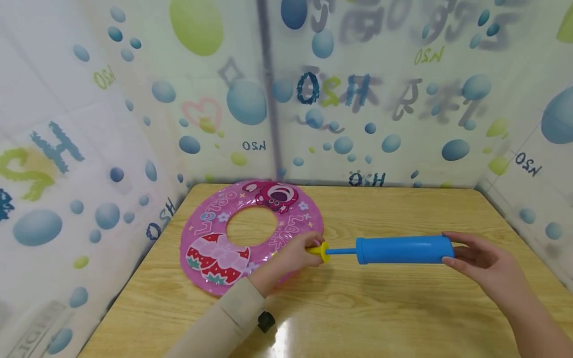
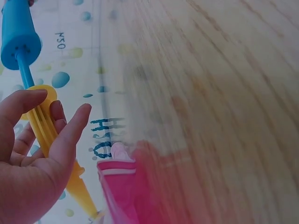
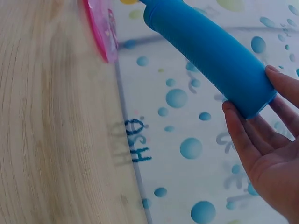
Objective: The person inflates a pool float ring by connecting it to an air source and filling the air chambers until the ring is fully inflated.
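A blue hand pump [image 1: 405, 249] lies level in the air over the table, its thin blue rod partly drawn out to the left. My left hand [image 1: 293, 256] grips the yellow nozzle end [image 2: 44, 128] where it joins the rod, the thumb lying along its collar. At the other end my right hand [image 1: 492, 266] pinches the butt of the blue barrel [image 3: 212, 56] between thumb and fingertips. Beneath and beyond the left hand, a pink inflated swim ring [image 1: 208, 209] with a bear and strawberry print lies flat on the table, partly covered by that hand and forearm.
The wooden table [image 1: 385, 303] meets a bubble-printed wall covering [image 1: 380, 114] along its back and sides. A small black object [image 1: 266, 321] shows beside the left sleeve, near the front of the table.
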The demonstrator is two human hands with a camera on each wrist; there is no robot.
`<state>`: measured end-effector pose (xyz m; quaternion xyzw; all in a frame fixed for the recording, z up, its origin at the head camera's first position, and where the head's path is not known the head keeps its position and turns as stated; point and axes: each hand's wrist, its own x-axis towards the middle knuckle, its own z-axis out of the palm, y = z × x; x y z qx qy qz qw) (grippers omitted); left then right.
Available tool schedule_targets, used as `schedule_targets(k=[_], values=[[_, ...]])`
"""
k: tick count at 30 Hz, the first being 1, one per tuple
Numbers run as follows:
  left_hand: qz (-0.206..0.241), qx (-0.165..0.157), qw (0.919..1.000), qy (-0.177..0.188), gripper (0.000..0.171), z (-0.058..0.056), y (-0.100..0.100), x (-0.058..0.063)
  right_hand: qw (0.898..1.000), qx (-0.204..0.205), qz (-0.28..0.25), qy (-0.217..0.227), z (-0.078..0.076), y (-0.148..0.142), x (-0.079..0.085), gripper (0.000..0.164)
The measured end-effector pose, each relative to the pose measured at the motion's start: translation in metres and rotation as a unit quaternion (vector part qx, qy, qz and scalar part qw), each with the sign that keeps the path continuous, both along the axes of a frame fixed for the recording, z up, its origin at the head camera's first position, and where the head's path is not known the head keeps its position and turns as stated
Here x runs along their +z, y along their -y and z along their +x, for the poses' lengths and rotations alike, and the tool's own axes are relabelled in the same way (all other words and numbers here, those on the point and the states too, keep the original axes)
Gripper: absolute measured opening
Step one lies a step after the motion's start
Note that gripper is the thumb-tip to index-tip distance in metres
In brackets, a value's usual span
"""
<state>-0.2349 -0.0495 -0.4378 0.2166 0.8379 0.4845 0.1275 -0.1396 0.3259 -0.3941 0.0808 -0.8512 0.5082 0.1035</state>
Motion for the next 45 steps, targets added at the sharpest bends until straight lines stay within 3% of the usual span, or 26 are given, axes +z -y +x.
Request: schedule_targets(k=[10, 17, 25, 32, 36, 45], values=[[-0.001, -0.007, 1.0000, -0.002, 0.027, 0.001, 0.011, -0.001, 0.999, -0.026, -0.002, -0.028, 0.011, -0.028, -0.002, 0.051], [-0.020, 0.008, 0.9997, 0.012, 0.031, 0.001, 0.021, -0.001, 0.998, -0.041, -0.011, -0.045, 0.016, -0.034, 0.000, 0.050], [-0.035, 0.007, 0.9991, -0.022, 0.025, 0.004, 0.013, 0.010, 0.999, -0.016, 0.005, 0.027, 0.009, -0.020, -0.001, 0.038], [0.012, 0.019, 0.9997, 0.011, 0.024, 0.008, 0.005, 0.007, 0.995, 0.009, -0.023, 0.095, 0.000, 0.007, 0.000, 0.038], [0.009, 0.016, 0.9998, -0.005, 0.025, 0.010, 0.001, 0.003, 0.994, 0.012, -0.016, 0.109, -0.003, 0.025, -0.004, 0.043], [-0.013, 0.007, 0.9996, -0.023, 0.027, 0.013, -0.008, 0.002, 0.992, 0.035, -0.056, 0.110, -0.005, 0.049, -0.013, 0.045]])
